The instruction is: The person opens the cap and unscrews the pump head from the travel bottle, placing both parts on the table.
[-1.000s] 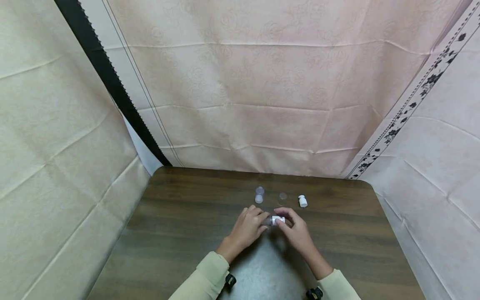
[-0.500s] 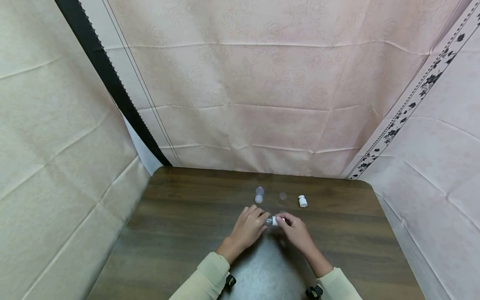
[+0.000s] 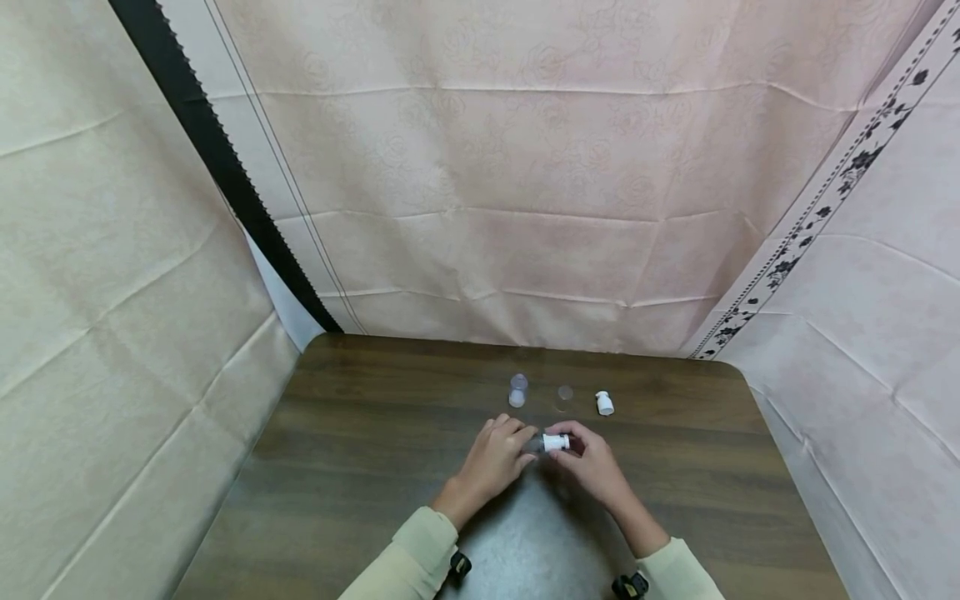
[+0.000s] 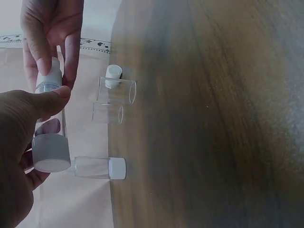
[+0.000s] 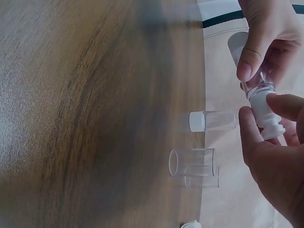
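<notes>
In the head view, my left hand point(image 3: 491, 458) grips a clear bottle point(image 5: 242, 54) at the centre of the table. The bottle's white base point(image 4: 51, 153) faces the left wrist camera, and the left thumb lies along its side. On the bottle's neck sits a white pump top point(image 5: 261, 108), its nozzle end pointing right. My right hand point(image 3: 592, 467) holds this pump top between thumb and fingers. A clear threaded ring shows where top and bottle meet in the right wrist view. Part of the bottle is hidden behind the left fingers.
Beyond the hands stands another clear bottle with a white base point(image 3: 517, 393). Two clear open cylinders point(image 4: 118, 90) are to its right, overlapping in the right wrist view. Farther right is a small white pump top point(image 3: 604, 403). The wooden table point(image 3: 360, 433) ends at hanging cloth point(image 3: 480, 167).
The right fingers closed in around the pump top half a second ago, then spread wider again, showing more of it. The left hand and the bottle have stayed nearly still.
</notes>
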### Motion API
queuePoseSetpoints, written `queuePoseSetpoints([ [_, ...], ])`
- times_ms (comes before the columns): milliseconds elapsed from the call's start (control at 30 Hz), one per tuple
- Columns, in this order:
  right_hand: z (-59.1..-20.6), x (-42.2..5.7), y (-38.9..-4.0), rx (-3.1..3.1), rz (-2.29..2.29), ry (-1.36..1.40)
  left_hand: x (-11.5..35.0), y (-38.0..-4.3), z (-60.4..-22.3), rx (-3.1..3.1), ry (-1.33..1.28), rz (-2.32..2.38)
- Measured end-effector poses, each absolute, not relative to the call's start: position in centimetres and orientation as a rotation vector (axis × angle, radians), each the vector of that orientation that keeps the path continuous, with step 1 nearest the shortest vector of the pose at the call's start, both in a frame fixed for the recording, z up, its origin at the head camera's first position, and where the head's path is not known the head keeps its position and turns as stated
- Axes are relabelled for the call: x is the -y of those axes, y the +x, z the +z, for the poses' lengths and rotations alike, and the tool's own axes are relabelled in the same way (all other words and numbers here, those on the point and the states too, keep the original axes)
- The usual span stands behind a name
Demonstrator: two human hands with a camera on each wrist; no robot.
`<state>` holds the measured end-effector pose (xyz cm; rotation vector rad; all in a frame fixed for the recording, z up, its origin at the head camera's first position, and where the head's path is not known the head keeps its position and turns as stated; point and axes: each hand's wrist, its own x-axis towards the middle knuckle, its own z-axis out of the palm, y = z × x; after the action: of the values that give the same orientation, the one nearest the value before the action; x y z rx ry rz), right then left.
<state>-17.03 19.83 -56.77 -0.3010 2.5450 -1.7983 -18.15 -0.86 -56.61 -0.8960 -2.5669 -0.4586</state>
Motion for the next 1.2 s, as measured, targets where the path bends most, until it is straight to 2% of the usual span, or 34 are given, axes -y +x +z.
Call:
queuePoseSetpoints([
  [233,-56.5,-19.8,-16.9,-2.469,-1.914,-0.339,0.8,-18.2,-57.0,2.563,-0.88,-0.499],
  [567,-56.5,-19.5,-17.1,-2.446,-1.83,-0.039,0.8,-18.3,-57.1,2.506,-0.889,-0.344],
  [733,-56.8,-19.5,-17.2,-2.476,-1.756,0.011,0.7,-18.3,-57.0,2.456,-0.899,-0.274],
  [1200,-57.2,-20.2,-17.4,-2.333,-1.908,-0.183,0.7,-18.3,-56.9,2.467,-0.866,-0.438],
])
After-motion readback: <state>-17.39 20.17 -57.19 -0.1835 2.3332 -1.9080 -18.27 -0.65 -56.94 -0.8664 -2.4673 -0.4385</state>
